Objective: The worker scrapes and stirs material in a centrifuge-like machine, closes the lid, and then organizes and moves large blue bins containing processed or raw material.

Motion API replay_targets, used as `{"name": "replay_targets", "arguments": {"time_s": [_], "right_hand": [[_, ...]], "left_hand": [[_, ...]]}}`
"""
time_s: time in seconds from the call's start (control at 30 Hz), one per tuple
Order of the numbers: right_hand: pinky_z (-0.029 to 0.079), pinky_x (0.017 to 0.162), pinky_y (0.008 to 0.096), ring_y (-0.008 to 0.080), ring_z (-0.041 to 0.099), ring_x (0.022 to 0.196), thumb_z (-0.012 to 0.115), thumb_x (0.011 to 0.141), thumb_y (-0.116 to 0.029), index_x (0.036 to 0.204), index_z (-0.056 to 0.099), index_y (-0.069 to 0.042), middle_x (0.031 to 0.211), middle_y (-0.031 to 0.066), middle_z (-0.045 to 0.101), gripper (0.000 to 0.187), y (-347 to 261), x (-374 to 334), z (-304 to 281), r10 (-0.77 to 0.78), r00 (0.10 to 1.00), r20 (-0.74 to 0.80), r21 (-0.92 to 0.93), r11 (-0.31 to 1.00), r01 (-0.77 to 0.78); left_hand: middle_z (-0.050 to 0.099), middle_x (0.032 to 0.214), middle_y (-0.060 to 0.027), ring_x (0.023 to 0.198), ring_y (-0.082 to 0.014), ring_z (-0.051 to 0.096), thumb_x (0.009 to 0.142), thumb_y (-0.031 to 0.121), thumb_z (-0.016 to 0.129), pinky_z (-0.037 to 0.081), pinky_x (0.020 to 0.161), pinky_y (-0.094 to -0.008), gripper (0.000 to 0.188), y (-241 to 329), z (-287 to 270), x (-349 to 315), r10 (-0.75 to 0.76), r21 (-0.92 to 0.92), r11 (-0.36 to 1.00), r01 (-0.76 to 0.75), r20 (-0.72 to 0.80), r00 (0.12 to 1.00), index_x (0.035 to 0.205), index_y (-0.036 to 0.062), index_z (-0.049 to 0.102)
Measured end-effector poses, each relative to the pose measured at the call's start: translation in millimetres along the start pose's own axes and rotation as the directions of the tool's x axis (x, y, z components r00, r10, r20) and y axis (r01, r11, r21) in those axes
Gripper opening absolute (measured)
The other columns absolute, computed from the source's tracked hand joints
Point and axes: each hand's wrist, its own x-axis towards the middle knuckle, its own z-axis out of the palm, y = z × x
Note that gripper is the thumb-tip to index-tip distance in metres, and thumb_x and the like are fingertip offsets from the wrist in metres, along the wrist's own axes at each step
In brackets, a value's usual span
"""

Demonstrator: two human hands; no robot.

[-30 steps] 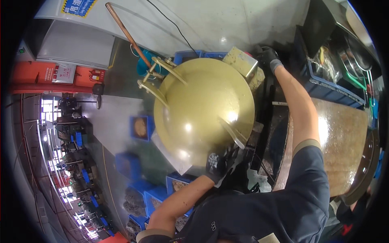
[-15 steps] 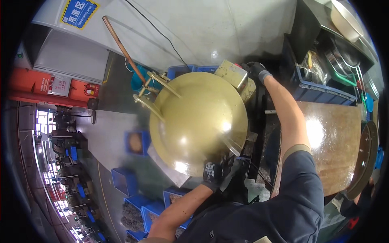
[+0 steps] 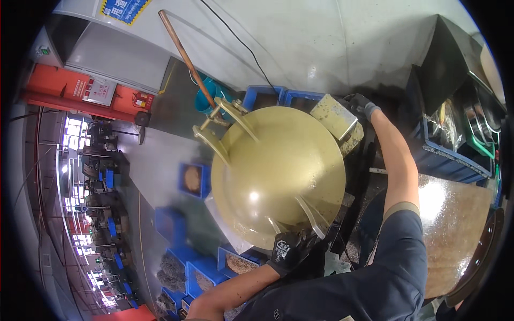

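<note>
The left grip (image 3: 289,250) has shifted toward the dome's (image 3: 279,170) rim, its hold indistinct.

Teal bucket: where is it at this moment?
In the head view, the teal bucket sits left of centre, partly behind the brown rod, at the upper left of the round dome.

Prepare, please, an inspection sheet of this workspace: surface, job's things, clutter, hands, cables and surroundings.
Surface: brown tabletop, shiny, at right.
Job's things: yellow-green domed lid with curved handle; metal box beside it.
Clutter: blue bins on the floor, some holding loose material; teal bucket near the copper-coloured rod.
Hands: left hand, gloved, at the lid's near edge; right hand, gloved, beside the metal box; both grips unclear.
Cables: black cable along the pale wall.
Surroundings: blue-and-yellow sign, upper left.
</note>
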Motion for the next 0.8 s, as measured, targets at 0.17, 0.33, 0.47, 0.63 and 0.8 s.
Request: {"name": "replay_targets", "arguments": {"time_s": [0.17,0.33,0.47,0.63,0.8], "right_hand": [[0.044,0.060,0.0244,0.0086,0.053,0.066,0.053,0.079,-0.003,0.098,0.069,-0.001,0.083,0.0012,0.067,0.025,18,5,-6,0.012,1.000,-0.029,0.118,0.993,-0.009],[0.044,0.063,0.0231,0.0092,0.054,0.068,0.056,0.089,-0.012,0.100,0.066,0.002,0.084,0.0046,0.066,0.020,5,8,3,0.106,0.994,-0.017,0.072,0.992,-0.104],[0.044,0.060,0.0243,0.0089,0.053,0.066,0.056,0.089,-0.014,0.100,0.066,0.001,0.082,0.0036,0.065,0.020,9,11,0,0.060,0.998,-0.014,0.174,0.983,-0.057],[0.045,0.059,0.0255,0.0097,0.055,0.066,0.055,0.088,-0.011,0.098,0.066,0.002,0.081,0.0042,0.065,0.019,21,15,0,0.031,0.999,0.009,0.216,0.976,-0.033],[0.045,0.059,0.0252,0.0106,0.057,0.066,0.054,0.086,-0.005,0.098,0.066,0.003,0.081,0.0059,0.066,0.019,15,10,6,0.043,0.999,0.024,0.275,0.960,-0.048]], "left_hand": [[0.064,0.076,-0.0074,0.062,-0.0258,0.060,0.079,0.023,0.060,0.045,0.053,-0.0394,0.022,7,2,2,-0.022,0.085,0.996,0.016,0.074,0.997,0.097,0.0103,0.061],[0.064,0.083,-0.0082,0.070,-0.0252,0.061,0.080,0.022,0.060,0.046,0.057,-0.0402,0.022,5,-3,2,-0.034,-0.010,0.999,0.035,0.085,0.996,0.098,0.0109,0.062],[0.062,0.085,-0.0091,0.068,-0.0283,0.060,0.073,0.017,0.065,0.046,0.055,-0.0411,0.027,-1,2,-1,0.006,-0.057,0.998,-0.005,0.011,1.000,0.098,0.0117,0.058],[0.063,0.083,-0.0091,0.067,-0.0290,0.060,0.072,0.016,0.065,0.046,0.055,-0.0409,0.024,1,-4,0,-0.064,-0.090,0.993,0.072,0.088,0.994,0.095,0.0095,0.060],[0.063,0.082,-0.0096,0.068,-0.0282,0.061,0.076,0.018,0.062,0.047,0.056,-0.0399,0.019,2,-9,3,-0.066,-0.127,0.989,0.071,0.040,0.997,0.093,0.0087,0.062]]}}
